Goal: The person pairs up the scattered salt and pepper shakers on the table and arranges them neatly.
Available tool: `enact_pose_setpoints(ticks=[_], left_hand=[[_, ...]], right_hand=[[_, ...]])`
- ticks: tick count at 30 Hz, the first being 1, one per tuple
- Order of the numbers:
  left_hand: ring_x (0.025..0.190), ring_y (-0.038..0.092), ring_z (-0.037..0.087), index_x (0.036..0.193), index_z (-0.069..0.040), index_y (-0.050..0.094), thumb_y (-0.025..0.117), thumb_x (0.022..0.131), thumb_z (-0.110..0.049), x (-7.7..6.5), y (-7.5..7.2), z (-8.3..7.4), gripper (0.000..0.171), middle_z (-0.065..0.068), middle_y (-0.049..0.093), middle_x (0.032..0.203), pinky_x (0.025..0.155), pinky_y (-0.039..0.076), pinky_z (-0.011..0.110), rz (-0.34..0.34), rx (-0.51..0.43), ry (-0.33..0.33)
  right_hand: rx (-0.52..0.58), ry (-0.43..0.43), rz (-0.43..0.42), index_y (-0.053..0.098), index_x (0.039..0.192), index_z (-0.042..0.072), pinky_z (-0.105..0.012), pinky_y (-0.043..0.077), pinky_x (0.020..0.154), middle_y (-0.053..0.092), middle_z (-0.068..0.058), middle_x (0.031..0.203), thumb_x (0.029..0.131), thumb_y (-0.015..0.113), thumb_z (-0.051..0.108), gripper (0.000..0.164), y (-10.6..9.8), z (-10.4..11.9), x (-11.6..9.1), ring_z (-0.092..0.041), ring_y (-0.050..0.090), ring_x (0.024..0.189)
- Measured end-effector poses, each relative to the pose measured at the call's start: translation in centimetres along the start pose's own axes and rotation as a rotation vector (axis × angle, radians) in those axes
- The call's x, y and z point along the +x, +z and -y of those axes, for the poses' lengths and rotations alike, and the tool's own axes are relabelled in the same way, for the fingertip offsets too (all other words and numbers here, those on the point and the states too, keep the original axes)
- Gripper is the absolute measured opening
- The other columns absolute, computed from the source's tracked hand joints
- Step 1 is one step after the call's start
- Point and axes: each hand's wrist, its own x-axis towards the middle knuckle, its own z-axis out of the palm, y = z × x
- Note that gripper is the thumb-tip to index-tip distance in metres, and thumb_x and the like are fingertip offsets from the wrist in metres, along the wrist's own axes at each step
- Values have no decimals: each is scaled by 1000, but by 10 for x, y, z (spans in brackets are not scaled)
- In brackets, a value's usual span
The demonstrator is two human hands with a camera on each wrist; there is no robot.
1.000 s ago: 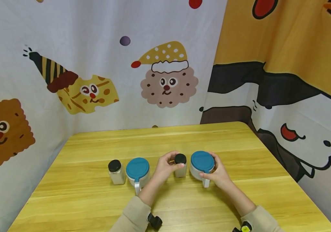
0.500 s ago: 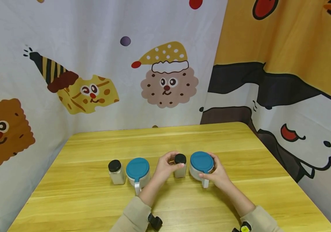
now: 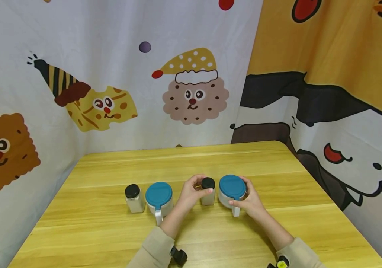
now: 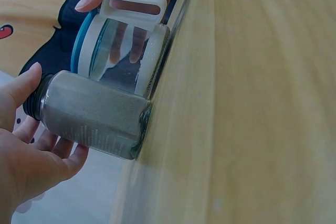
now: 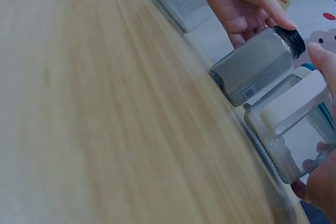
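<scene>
My left hand [image 3: 186, 194] grips a square-sided glass jar [image 3: 208, 199] with a black lid, thumb against the lid and fingers behind. In the left wrist view the jar [image 4: 92, 114] holds a greyish powder. To its right, my right hand [image 3: 254, 203] holds a clear jar [image 3: 232, 186] with a blue lid and a white handle, thumb near the handle and fingers round the far side. Seen from the right wrist, the white handle [image 5: 296, 103] faces the near side. Both jars stand upright on the table, side by side, a narrow gap showing between them from above.
To the left stand a second black-lidded jar [image 3: 135, 203] with pale contents and another blue-lidded jar [image 3: 159, 195] with a handle, close together. The wooden table [image 3: 191, 160] ends at a printed curtain [image 3: 110, 48] behind.
My right hand has slid the blue-lidded jar slightly left, closer to the black-lidded jar. The left hand and its jar have stayed put.
</scene>
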Motion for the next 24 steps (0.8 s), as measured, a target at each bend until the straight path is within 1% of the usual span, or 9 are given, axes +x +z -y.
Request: enact_pose_setpoints(ticks=[7, 14, 19, 24], left_hand=[[105, 55, 23, 120, -3, 60, 78, 80, -10, 1, 0, 0, 44, 7, 61, 111, 93, 45, 41, 12, 10, -3], [107, 54, 24, 121, -2, 59, 78, 81, -9, 2, 0, 0, 45, 7, 61, 113, 94, 44, 41, 20, -2, -11], [108, 54, 26, 122, -1, 58, 78, 81, -8, 1, 0, -2, 46, 10, 60, 114, 94, 43, 43, 20, -2, -9], [107, 54, 24, 123, 0, 58, 78, 81, -10, 1, -1, -2, 47, 9, 60, 114, 94, 43, 43, 29, 15, -12]], right_hand=[[15, 14, 0, 26, 144, -2, -59, 21, 105, 40, -26, 139, 68, 83, -4, 95, 0, -3, 1, -39, 37, 127], [8, 34, 4, 25, 144, -1, -63, 19, 105, 37, -26, 141, 70, 83, -1, 95, 0, -1, 0, -40, 35, 129], [18, 30, 17, 23, 145, -1, -62, 17, 106, 36, -26, 142, 71, 82, -2, 94, 0, -1, 0, -40, 34, 130], [26, 29, 26, 20, 145, -1, -61, 18, 106, 34, -26, 142, 72, 81, -2, 95, 1, -1, -1, -41, 33, 130]])
